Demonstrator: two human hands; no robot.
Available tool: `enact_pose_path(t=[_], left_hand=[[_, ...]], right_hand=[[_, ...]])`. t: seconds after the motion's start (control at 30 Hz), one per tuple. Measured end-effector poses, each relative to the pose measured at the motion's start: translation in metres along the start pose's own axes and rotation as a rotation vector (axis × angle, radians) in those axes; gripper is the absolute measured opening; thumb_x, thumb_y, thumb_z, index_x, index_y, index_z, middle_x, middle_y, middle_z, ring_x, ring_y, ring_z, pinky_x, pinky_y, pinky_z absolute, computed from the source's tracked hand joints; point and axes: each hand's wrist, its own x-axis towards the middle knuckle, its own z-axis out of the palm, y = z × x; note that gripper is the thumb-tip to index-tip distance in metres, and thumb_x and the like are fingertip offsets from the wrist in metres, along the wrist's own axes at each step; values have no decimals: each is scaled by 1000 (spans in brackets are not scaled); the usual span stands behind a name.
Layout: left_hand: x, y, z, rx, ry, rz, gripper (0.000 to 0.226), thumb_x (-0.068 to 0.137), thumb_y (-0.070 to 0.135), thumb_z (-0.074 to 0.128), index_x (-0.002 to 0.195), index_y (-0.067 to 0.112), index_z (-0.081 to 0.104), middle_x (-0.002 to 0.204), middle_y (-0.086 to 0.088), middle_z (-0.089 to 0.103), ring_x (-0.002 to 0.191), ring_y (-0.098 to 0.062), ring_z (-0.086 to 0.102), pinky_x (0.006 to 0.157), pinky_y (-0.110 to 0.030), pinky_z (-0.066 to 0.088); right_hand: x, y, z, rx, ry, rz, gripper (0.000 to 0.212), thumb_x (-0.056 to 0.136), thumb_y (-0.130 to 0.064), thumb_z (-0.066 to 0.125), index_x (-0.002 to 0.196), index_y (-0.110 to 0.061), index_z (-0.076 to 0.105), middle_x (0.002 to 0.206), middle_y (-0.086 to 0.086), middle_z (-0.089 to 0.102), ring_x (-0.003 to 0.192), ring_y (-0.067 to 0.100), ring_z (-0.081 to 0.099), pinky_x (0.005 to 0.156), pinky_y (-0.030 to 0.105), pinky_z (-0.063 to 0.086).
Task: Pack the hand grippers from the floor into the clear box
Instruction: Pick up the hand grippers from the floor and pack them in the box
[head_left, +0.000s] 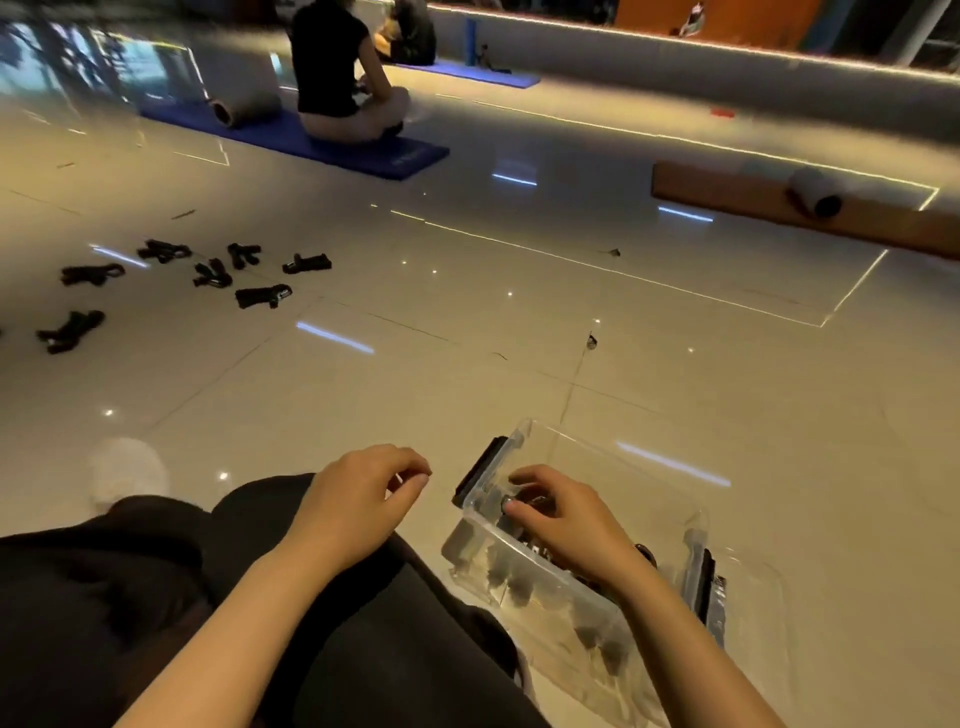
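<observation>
Right hand (566, 514) is down inside the clear box (623, 467), fingers curled on a dark item, probably a hand gripper; blurred, so the grip is unclear. Left hand (358, 499) hovers over the knee, fingers loosely curled, holding nothing. Remaining grippers (262, 296) lie scattered on the floor (519, 338) far forward-left, well apart from the box, on the left hand's side.

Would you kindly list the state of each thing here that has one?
Clear box: open, lid off, some grippers inside.
Floor grippers: seven scattered, unpacked.
Right hand: inside box, on a gripper.
Left hand: empty, fingers curled.
Grey mats: rolled up.
</observation>
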Motion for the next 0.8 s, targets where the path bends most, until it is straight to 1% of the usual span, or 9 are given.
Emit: enact_pose_path(t=[0.1,0.2,0.3,0.37,0.43,0.57,0.63,0.7,0.8], left_hand=[[0,-34,-62,-25,95,-54,19,92,36,51,104,33,66,98,22,63,87,1,57,81,-30,50],[11,-77,-123,-4,198,-102,19,90,37,53,103,33,65,96,18,64,86,2,57,80,-31,51],[32,-119,-165,57,189,-167,23,89,35,54,109,27,64,97,11,64,85,0,56,76,-24,49],[49,-147,-175,121,134,-204,24,90,33,54,111,24,63,98,9,63,83,1,54,72,-14,44],[64,-176,-173,141,95,-242,25,90,34,55,112,24,62,98,10,61,81,3,53,69,-10,40],[101,-230,-165,69,19,-328,30,88,37,57,117,33,56,99,13,60,88,1,56,82,-22,50],[129,-249,-168,105,-24,-317,35,88,39,56,122,32,54,102,13,59,91,-1,55,77,-16,46],[157,-259,-174,129,-9,-280,37,88,41,55,124,31,53,103,13,57,92,-1,54,73,-11,41],[192,-271,-183,124,-17,-239,38,87,43,55,123,32,54,99,16,56,88,2,54,73,-11,42]], right_hand=[[39,-64,2,40,-34,-119,25,88,-36,61,113,-32,60,99,-19,64,87,-3,62,80,18,53],[88,-118,10,59,3,-231,23,88,-37,61,110,-32,61,99,-17,65,90,-2,61,80,18,51],[133,-143,29,113,68,-251,21,88,-36,60,108,-32,60,102,-16,62,91,0,60,78,19,49],[163,-147,45,149,83,-225,22,88,-36,60,109,-33,58,103,-16,60,92,0,58,74,15,46],[197,-147,59,168,87,-186,23,88,-36,60,110,-33,57,106,-14,58,91,0,56,70,13,43],[270,-148,77,162,74,-133,25,88,-35,60,112,-33,55,110,-12,56,89,0,54,68,13,42],[298,-149,85,167,60,-117,24,88,-35,60,111,-34,55,110,-13,56,90,0,54,68,12,42],[316,-149,91,170,38,-100,25,88,-35,61,112,-34,55,110,-14,55,89,-1,54,67,12,42],[342,-153,92,171,1,-70,28,88,-34,61,115,-31,56,113,-13,56,91,0,54,66,10,41]])
